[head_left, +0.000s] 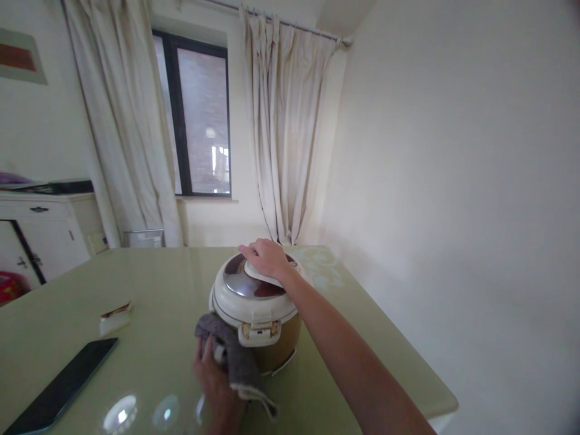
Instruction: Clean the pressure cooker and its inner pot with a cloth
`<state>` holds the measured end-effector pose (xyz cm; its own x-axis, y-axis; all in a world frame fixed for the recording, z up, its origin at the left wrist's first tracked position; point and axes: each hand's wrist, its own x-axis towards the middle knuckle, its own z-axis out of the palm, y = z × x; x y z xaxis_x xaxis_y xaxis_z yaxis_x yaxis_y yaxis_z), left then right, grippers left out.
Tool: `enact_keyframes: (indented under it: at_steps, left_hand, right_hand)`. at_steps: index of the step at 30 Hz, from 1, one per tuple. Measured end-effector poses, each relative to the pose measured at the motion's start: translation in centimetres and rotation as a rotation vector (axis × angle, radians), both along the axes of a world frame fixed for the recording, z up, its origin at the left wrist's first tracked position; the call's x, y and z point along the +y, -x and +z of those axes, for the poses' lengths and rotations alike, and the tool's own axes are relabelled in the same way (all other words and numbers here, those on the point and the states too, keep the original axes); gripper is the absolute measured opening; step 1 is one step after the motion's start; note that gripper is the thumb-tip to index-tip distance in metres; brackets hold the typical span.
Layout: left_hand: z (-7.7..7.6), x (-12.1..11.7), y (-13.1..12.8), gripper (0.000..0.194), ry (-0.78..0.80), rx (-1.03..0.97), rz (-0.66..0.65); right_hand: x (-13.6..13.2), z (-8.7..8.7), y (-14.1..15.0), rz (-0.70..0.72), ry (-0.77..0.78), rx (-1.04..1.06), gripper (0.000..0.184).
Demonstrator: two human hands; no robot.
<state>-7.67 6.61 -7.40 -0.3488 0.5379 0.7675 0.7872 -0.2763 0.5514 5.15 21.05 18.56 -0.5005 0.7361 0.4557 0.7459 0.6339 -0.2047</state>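
A rice cooker (258,305) with a white lid rim, a shiny dark top panel and a gold-brown body stands on the green table. My right hand (267,258) rests on top of the lid, over its white handle, with the fingers together around it. At the cooker's lower left side, my left hand (212,368) grips a grey cloth (235,350) and holds it against the body. One end of the cloth hangs down below the front latch. The fingers of my left hand are partly hidden by the cloth.
The glossy green table (158,284) ends at the right beside a white wall. A black flat slab (63,386) and a small white packet (115,319) lie at the left. Behind are curtains (290,121), a window (203,121) and a white cabinet (54,232).
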Motion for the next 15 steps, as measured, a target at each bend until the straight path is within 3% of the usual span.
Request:
enact_keyframes:
  at_steps: [2, 5, 10, 15]
  left_hand:
    - [0.8, -0.5, -2.1, 0.075, -0.116, -0.023, 0.060]
    - [3.5, -0.8, -3.0, 0.076, -0.214, 0.075, -0.002]
    - [8.1, 0.1, 0.5, 0.057, -0.410, 0.402, -0.121]
    - [13.9, 0.8, 3.2, 0.028, -0.490, 0.752, -0.373]
  right_hand:
    - [-0.1, 0.0, 0.0, -0.001, 0.011, 0.002, 0.075]
    - [-0.2, 0.1, 0.0, -0.012, 0.024, 0.009, 0.073]
    - [0.0, 0.1, 0.1, -0.022, 0.012, 0.000, 0.072]
    - [0.0, 0.0, 0.2, -0.018, -0.013, -0.016, 0.069]
